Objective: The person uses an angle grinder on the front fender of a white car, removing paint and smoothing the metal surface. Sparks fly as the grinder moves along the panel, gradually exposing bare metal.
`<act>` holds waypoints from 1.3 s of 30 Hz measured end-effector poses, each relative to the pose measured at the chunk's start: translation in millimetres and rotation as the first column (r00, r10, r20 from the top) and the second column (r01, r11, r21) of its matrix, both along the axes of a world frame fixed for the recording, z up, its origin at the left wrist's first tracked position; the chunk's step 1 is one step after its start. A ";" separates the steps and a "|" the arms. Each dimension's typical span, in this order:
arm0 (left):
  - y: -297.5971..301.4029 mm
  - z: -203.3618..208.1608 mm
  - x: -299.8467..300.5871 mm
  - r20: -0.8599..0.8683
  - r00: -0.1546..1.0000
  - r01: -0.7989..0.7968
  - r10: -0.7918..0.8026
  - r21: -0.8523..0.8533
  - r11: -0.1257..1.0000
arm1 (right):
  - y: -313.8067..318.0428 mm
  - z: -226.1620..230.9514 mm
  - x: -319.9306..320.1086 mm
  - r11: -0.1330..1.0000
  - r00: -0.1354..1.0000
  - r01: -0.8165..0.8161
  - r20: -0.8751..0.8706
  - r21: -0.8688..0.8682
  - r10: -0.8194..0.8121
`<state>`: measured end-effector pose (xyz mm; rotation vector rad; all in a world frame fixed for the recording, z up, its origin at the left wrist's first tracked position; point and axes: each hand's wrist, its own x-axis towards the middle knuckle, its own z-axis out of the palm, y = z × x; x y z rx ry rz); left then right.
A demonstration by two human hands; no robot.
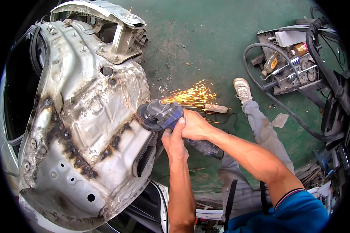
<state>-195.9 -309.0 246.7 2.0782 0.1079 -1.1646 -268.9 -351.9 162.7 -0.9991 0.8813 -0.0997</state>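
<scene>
A blue and grey angle grinder [162, 115] presses against the right edge of a bare silver car body panel [81, 116] with burnt, blackened weld seams. Orange sparks [190, 95] spray to the right from the disc. My right hand [196, 125] wraps around the grinder's body from the right. My left hand [174, 141] grips the tool from below, thumb up along its side. Both forearms come in from the lower edge.
A green floor [198, 42] littered with small debris lies beyond. My leg in grey trousers ends in a white shoe [242, 89]. A welding machine [295, 62] with black hoses and cables stands at the right. A small block [216, 108] lies near the sparks.
</scene>
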 end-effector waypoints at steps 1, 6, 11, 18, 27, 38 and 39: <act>-0.7 1.0 0.2 0.002 1.000 0.001 -0.001 0.001 1.000 | -2.2 2.1 -0.7 1.000 1.000 -0.008 -0.006 0.008 0.008; 6.9 -3.2 -9.4 -0.108 0.992 -0.068 0.065 -0.026 0.997 | -8.1 9.9 -15.8 0.998 0.997 -0.048 -0.063 0.039 0.051; 26.0 -15.4 -13.8 -0.197 0.979 -0.078 0.058 -0.091 0.993 | -2.2 11.3 -28.9 0.997 0.993 -0.076 -0.086 0.031 0.078; 17.1 -10.2 3.3 -0.144 0.989 -0.033 0.021 -0.081 0.996 | -6.8 12.1 -13.9 0.997 1.000 -0.006 0.026 0.073 0.004; 12.7 -10.9 2.1 -0.078 0.996 -0.045 0.037 -0.095 0.994 | -1.4 -0.1 -6.7 0.998 0.997 0.031 0.073 0.053 -0.035; 3.2 -3.2 0.0 -0.086 0.993 -0.077 0.075 -0.017 0.997 | -14.7 8.5 -10.4 0.989 0.991 -0.070 0.120 0.133 0.054; 2.6 -3.7 -0.6 -0.080 0.994 -0.077 0.076 -0.013 0.997 | -16.2 9.1 -10.2 0.986 0.988 -0.083 0.138 0.143 0.063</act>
